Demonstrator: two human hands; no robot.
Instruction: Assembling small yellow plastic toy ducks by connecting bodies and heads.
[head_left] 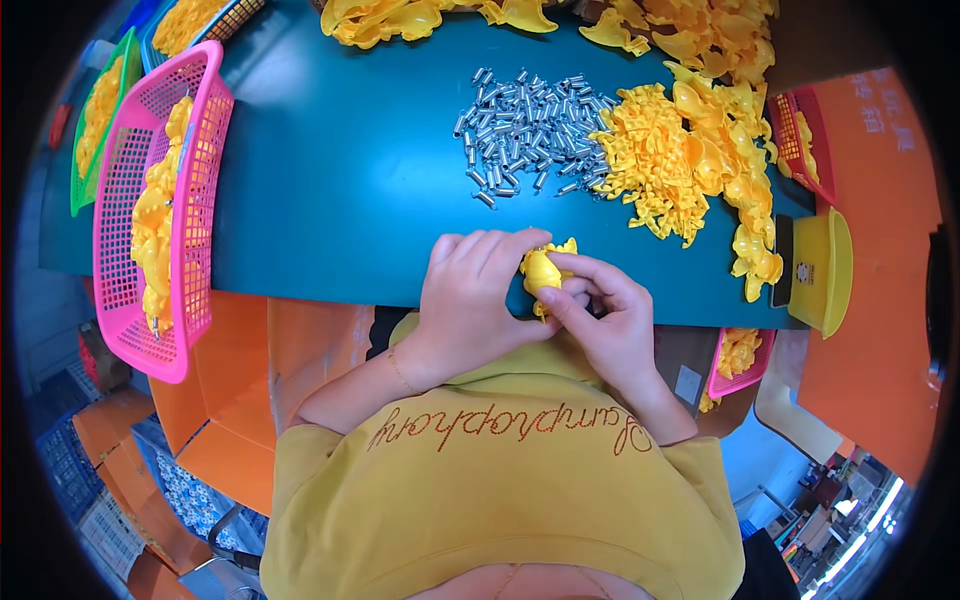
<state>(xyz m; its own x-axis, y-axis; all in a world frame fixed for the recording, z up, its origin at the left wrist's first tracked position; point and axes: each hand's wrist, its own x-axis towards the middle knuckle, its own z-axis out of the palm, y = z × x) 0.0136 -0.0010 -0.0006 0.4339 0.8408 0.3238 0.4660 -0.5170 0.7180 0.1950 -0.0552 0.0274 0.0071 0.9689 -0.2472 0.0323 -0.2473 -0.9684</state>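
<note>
Near the front edge of the table, both my hands are closed around a small, rounded yellow plastic toy part (541,272). My left hand (470,285) holds its left side, with the fingertips over its top. My right hand (612,318) pinches it from the right between thumb and fingers. Some of the part is hidden by my fingers. Beyond my hands lies a loose heap of small silver metal cylinders (530,130). A pile of small yellow plastic pieces (650,160) touches that heap on its right, and larger curved yellow shells (745,200) lie alongside.
A pink basket (205,150) holding yellow parts stands at the table's left edge, with a green basket (125,75) behind it. More yellow shells (390,20) line the far side of the blue-green table (330,180). At the right edge sits a yellow bin (825,270).
</note>
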